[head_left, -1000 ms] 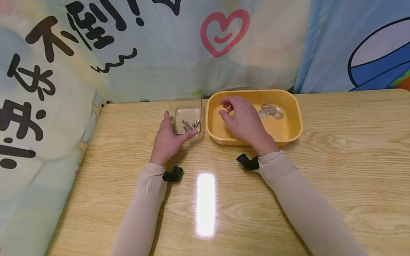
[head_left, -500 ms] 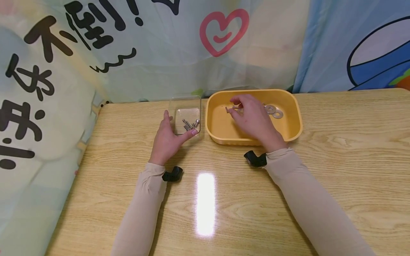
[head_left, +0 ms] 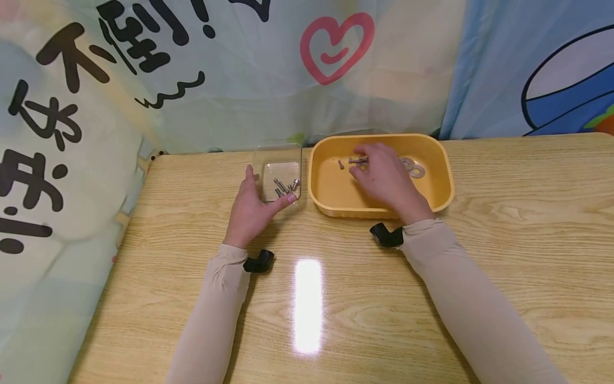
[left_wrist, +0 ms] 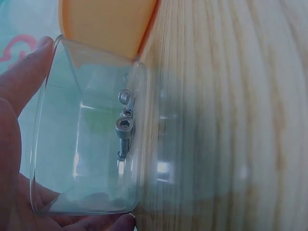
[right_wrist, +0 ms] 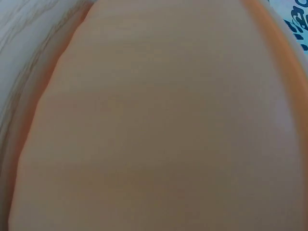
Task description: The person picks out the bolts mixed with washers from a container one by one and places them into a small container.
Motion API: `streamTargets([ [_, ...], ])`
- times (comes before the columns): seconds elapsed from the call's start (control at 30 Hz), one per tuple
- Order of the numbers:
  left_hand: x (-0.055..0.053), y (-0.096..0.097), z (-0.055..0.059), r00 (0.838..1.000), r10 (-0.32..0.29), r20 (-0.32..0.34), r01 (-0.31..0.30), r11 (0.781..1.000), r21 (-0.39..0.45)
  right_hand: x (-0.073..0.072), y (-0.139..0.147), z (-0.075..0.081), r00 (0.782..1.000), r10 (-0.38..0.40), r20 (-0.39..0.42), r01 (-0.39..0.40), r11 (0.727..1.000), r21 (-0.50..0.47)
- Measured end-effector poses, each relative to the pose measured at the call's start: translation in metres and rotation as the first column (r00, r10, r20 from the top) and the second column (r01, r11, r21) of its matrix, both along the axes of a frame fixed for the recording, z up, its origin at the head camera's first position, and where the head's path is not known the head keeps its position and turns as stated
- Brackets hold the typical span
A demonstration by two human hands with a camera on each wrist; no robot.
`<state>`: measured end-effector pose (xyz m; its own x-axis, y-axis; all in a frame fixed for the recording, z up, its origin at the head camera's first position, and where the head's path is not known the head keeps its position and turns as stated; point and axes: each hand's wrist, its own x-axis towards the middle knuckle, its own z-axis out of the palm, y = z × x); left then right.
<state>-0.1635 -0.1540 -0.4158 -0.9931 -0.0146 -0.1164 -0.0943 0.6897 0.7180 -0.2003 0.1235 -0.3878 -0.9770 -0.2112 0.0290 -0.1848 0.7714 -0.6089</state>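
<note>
Little room separates the left hand's (head_left: pixel 254 212) box (head_left: pixel 278 169) from the tub (head_left: pixel 333 192).

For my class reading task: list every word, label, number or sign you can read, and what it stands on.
"不倒!": cloth backdrop, upper left, black.
More black characters, lower left on the backdrop: too distorted to read reliably.
Yellow tray, clear box: no readable text.

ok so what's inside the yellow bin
In the yellow bin: a small screw by itself, at least one silver screw near the grip of the right hand, and flat washers to that hand's right. Whatever lies under the hand is covered.
</note>
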Motion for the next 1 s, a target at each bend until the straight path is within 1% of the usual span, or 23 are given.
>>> streamTargets([
  [0.2,0.0000,0.0006,0.0008,1.000,-0.001,-0.002,0.001,1.000,-0.003,-0.0023,0.0024,-0.0029,1.000,-0.013,0.028,0.011,0.999,0.051],
  [0.57,-0.0003,0.0003,0.0002,1.000,0.001,-0.002,-0.001,1.000,-0.005,-0.0038,0.0040,-0.0063,0.998,0.004,0.068,-0.011,0.993,0.114],
  [0.8,-0.0002,0.0000,0.0006,1.000,0.004,0.000,-0.004,1.000,-0.008,-0.0037,0.0053,-0.0082,0.998,0.041,0.044,-0.049,0.983,0.177],
  [1.0,0.0000,0.0001,0.0002,1.000,-0.003,-0.008,0.003,1.000,-0.008,-0.0033,0.0040,-0.0084,0.997,0.002,0.074,-0.019,0.974,0.227],
])
